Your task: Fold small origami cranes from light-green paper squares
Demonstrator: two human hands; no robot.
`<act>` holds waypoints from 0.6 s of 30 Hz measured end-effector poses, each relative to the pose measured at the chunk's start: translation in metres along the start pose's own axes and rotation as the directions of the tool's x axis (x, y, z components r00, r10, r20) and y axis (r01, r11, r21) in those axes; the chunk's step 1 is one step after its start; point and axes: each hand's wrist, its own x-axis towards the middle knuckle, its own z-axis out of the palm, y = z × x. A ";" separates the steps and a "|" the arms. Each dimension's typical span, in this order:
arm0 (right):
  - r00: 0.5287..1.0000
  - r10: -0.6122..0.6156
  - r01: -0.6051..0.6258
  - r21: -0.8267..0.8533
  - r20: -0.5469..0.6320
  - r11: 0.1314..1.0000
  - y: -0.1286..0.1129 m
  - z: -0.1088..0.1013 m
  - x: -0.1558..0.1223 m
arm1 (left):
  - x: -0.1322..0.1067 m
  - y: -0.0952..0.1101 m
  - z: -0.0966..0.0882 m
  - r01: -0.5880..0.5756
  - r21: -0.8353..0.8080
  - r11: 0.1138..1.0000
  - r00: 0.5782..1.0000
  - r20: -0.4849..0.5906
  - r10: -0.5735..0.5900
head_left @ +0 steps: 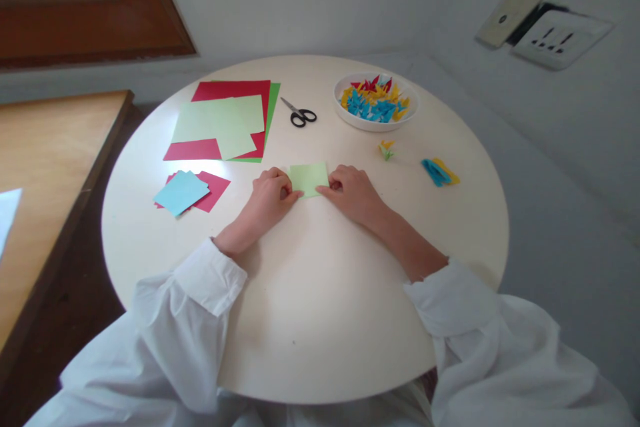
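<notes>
A small square of pale green paper [309,178] lies at the middle of the round white table [320,320]. My left hand [274,195] pinches its left edge near the lower corner, thumb on top and fingers curled. On the other side my right hand [354,192] grips the right edge in the same way. Just beyond my right hand sits a little folded paper piece in yellow and green [386,150]. Behind the square, scissors with black handles [300,115] lie with their blades toward the upper left.
Large red, green and pale green sheets [215,123] lie at the back left. Nearer are small light blue [183,192] and red squares. A white bowl [373,125] of folded paper shapes stands back right, with blue and yellow folded strips [440,172] at the right.
</notes>
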 end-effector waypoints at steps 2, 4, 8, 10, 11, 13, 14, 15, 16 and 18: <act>1.000 -0.013 0.013 0.005 -0.011 1.000 0.001 0.001 0.000 | 0.000 0.001 -0.001 -0.002 0.003 1.000 1.000 0.005 0.002; 1.000 -0.007 0.007 0.009 -0.012 1.000 0.001 0.001 0.000 | -0.001 0.003 -0.002 -0.005 0.010 1.000 1.000 0.010 0.004; 1.000 0.008 -0.008 0.020 -0.006 1.000 0.001 0.001 0.000 | -0.001 0.006 -0.003 0.007 0.021 1.000 0.999 0.032 -0.007; 1.000 -0.003 0.003 0.026 -0.006 1.000 0.000 0.001 0.000 | -0.001 0.007 -0.003 0.011 0.016 1.000 0.999 0.031 -0.011; 1.000 -0.006 0.006 0.026 -0.003 1.000 0.000 0.000 0.000 | -0.002 0.007 -0.003 0.006 0.013 1.000 1.000 0.029 -0.007; 1.000 -0.002 0.002 0.021 0.011 1.000 -0.001 -0.001 -0.001 | -0.002 0.006 -0.003 -0.008 0.009 1.000 1.000 0.028 0.007; 1.000 0.002 -0.002 0.017 0.019 1.000 -0.001 -0.001 -0.001 | -0.002 0.006 -0.003 -0.010 0.012 1.000 1.000 0.027 0.010; 1.000 0.005 -0.006 0.014 0.026 1.000 -0.001 -0.001 -0.001 | -0.002 0.005 -0.003 -0.010 0.019 1.000 1.000 0.027 0.009; 0.999 0.008 -0.009 0.011 0.031 1.000 -0.002 -0.001 0.000 | -0.003 0.005 -0.002 -0.007 0.029 1.000 1.000 0.027 0.006; 0.999 0.016 -0.016 0.003 0.037 1.000 -0.002 -0.001 0.000 | -0.003 0.004 -0.001 -0.002 0.058 0.998 0.999 0.033 0.000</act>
